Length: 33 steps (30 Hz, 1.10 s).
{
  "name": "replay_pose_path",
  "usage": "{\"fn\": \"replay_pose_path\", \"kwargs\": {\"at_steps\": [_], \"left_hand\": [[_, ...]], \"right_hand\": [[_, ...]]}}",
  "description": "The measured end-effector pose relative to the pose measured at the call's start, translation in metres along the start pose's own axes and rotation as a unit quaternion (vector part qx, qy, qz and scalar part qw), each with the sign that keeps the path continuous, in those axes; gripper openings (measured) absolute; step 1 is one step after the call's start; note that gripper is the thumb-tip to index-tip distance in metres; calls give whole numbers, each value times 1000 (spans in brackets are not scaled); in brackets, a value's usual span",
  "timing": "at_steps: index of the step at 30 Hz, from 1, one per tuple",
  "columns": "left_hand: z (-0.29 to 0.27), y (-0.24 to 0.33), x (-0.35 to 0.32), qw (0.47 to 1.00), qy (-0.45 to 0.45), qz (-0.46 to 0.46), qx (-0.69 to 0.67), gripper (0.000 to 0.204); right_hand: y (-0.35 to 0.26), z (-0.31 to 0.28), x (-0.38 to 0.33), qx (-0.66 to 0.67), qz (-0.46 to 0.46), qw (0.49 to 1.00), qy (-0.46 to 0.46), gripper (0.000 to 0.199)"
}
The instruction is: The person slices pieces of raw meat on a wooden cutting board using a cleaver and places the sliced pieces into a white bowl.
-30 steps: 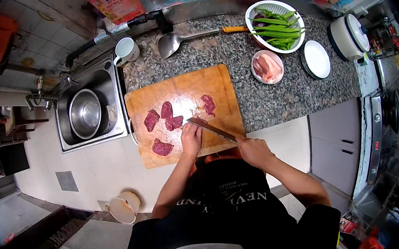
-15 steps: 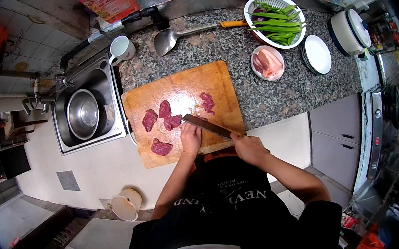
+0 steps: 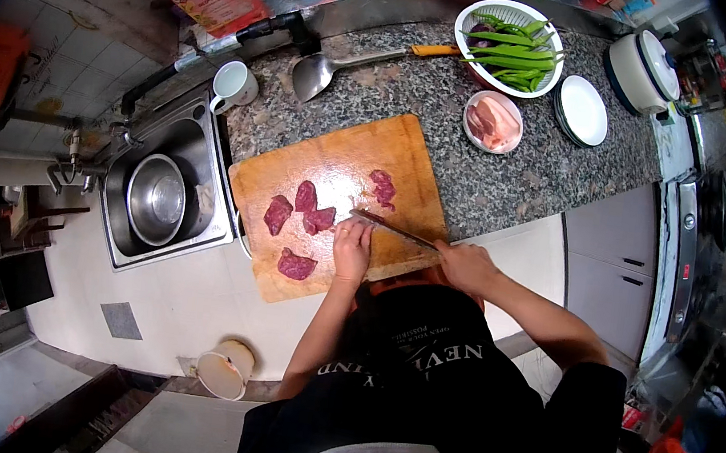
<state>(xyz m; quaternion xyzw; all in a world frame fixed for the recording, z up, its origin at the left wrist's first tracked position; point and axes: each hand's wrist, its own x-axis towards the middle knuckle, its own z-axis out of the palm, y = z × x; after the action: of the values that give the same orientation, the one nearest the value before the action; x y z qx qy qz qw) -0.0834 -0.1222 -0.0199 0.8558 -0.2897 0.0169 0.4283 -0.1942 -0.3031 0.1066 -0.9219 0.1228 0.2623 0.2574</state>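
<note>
The right hand [image 3: 466, 268] holds a stiff knife [image 3: 394, 227], fingers around its handle; the left hand [image 3: 350, 250] curls its fingers beside the blade, what they press hidden. Red meat pieces [image 3: 319, 220], likely soft and slippery, best steadied from the sides, lie on a wooden board [image 3: 353, 156] on the speckled bench [image 3: 387, 91], steel sink [image 3: 218, 226] at left.

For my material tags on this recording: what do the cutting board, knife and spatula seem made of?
Cutting board: probably wood, from its tan colour; smooth enough to throw a glare. Knife: likely metal, by its thin straight blade; finish unclear. Spatula: shiny metal head, silvery highlights; orange handle end could be wood or plastic.
</note>
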Motion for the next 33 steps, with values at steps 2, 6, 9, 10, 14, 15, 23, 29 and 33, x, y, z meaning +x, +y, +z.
{"fn": "replay_pose_path", "kwargs": {"at_steps": [2, 6, 9, 10, 14, 15, 23, 29, 33], "left_hand": [[0, 5, 3, 1000, 25, 7, -12, 8], [1, 5, 2, 998, 44, -15, -41, 7], [0, 4, 2, 999, 29, -13, -21, 8], [0, 4, 0, 999, 27, -16, -20, 9], [2, 2, -1, 1000, 26, 3, 1, 10], [1, 0, -1, 1000, 21, 8, 7, 10], [0, 1, 0, 1000, 7, 1, -2, 11], [0, -1, -1, 1000, -2, -18, 6, 14], [0, 0, -1, 1000, 1, -11, 0, 15]], "right_hand": [[2, -8, -4, -21, -4, 1000, 0, 27], [-1, -14, -4, -12, 31, 999, 20, 26], [-3, -19, -11, -1, 24, 999, 21, 25], [-5, -16, -15, 1, 21, 1000, 21, 26], [-5, -6, -25, 0, 11, 1000, 8, 26], [-4, -3, -27, 2, 17, 1000, 1, 26], [-2, 20, -17, 62, 0, 998, 27, 20], [-4, 21, -16, 37, -11, 998, 50, 15], [-4, 27, -9, 50, -32, 996, 59, 18]]}}
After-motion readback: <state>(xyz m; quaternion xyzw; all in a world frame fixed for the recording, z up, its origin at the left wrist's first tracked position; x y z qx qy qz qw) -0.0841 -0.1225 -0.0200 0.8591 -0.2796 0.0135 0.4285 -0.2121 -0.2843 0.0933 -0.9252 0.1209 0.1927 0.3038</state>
